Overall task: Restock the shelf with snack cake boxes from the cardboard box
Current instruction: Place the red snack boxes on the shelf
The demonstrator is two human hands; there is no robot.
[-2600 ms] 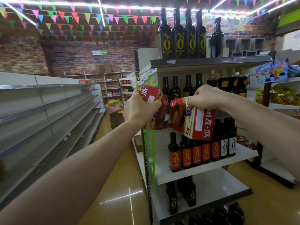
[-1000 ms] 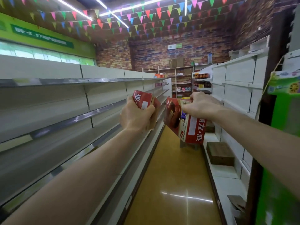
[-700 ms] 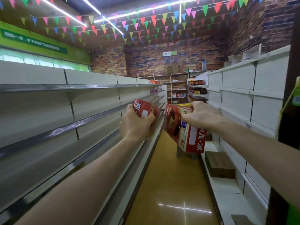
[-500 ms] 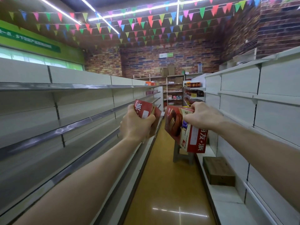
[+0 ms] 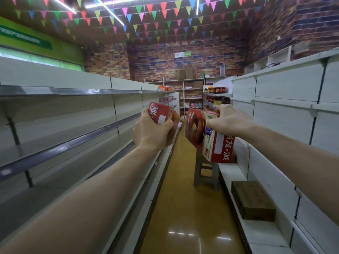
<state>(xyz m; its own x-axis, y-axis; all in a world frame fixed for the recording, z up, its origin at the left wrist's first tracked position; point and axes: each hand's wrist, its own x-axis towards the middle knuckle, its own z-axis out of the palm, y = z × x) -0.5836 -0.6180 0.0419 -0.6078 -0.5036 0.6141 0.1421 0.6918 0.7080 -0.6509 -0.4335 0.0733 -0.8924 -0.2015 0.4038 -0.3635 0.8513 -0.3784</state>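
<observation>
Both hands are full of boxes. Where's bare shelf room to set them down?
The long grey left shelves lie bare beside the left hand. On the right, the white bottom shelf is bare between the grey stool and the brown cardboard carton. The far-end shelves look stocked.

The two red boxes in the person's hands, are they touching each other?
Apart. The head view shows open aisle between the left hand's box and the right hand's box.

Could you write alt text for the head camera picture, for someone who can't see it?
A person walks a shop aisle holding one red snack cake box in the left hand and another red snack cake box in the right hand. Grey shelves stand left, white shelves right.
</observation>
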